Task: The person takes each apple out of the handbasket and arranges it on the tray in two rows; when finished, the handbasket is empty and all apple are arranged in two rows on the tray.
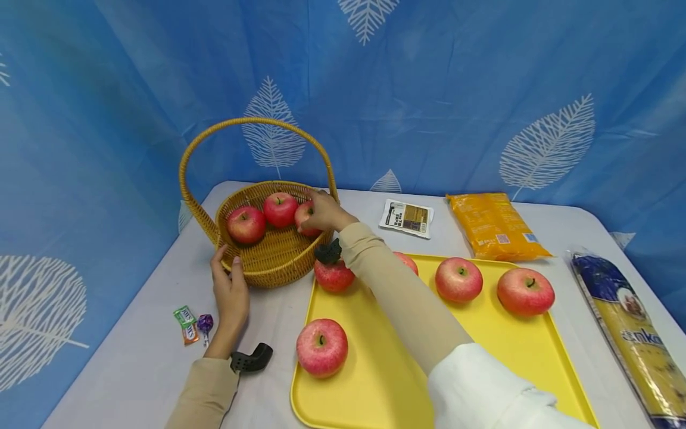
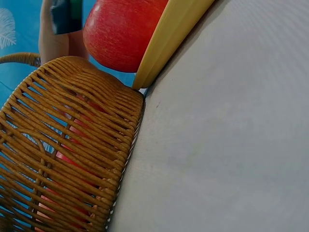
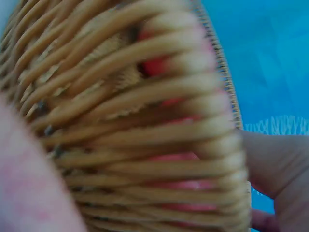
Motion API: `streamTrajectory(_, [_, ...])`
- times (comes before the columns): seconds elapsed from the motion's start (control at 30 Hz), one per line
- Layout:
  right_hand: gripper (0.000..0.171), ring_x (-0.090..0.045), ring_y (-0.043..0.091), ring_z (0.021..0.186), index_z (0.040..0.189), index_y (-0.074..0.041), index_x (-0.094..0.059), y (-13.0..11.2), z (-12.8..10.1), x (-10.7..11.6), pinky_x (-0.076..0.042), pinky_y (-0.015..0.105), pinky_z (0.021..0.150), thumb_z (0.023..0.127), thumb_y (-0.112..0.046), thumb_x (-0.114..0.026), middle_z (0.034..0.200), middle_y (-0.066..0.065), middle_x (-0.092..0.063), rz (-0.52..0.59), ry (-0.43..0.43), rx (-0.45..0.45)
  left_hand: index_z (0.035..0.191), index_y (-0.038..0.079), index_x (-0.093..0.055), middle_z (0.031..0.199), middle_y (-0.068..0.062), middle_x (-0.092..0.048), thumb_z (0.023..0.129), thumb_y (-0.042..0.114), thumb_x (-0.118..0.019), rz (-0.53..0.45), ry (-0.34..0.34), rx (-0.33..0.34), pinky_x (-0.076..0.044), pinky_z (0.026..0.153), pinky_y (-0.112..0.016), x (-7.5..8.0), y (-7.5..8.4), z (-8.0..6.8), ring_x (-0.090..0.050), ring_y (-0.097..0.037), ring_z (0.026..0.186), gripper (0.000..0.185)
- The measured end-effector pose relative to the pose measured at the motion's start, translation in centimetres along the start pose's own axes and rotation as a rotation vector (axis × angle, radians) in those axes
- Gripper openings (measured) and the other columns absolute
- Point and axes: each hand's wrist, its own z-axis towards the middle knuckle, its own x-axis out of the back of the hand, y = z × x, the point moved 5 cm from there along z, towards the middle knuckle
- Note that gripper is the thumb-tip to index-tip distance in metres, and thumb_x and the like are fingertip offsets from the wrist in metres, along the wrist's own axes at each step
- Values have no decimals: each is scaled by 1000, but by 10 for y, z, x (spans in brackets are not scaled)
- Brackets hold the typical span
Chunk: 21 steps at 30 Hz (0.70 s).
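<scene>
A wicker basket point(image 1: 278, 276) with a tall arched handle stands at the back left, with red apples point(image 1: 246, 225) point(image 1: 280, 209) inside. My right hand point(image 1: 328, 213) reaches over its right rim and grips another apple point(image 1: 303, 213) inside, fingers and thumb round it. In the right wrist view the woven wall point(image 3: 145, 130) hides most of that hand's work. My left hand point(image 1: 231, 293) touches the front left rim with its fingers extended and thumb apart. The left wrist view shows the basket's side point(image 2: 72, 145) but not the left hand.
A yellow tray point(image 1: 375, 369) holds several apples point(image 1: 322, 348); one apple point(image 1: 333, 276) sits near the basket. Candies point(image 1: 185, 322) and a lollipop point(image 1: 205, 323) lie left. Behind and right lie a white packet point(image 1: 407, 218), an orange bag point(image 1: 495, 226) and a long blue-yellow package point(image 1: 632, 333).
</scene>
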Motion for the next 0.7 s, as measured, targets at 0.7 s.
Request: streamTrajectory(0.7, [95, -36, 22, 131, 144, -12, -24, -3, -2, -10, -31, 35, 108, 67, -28, -78, 145, 5, -34, -103, -10, 56, 137, 12, -30, 146, -9, -29, 97, 27, -36, 16, -3, -24, -15, 114, -41, 0, -1, 0, -20, -20, 138, 43])
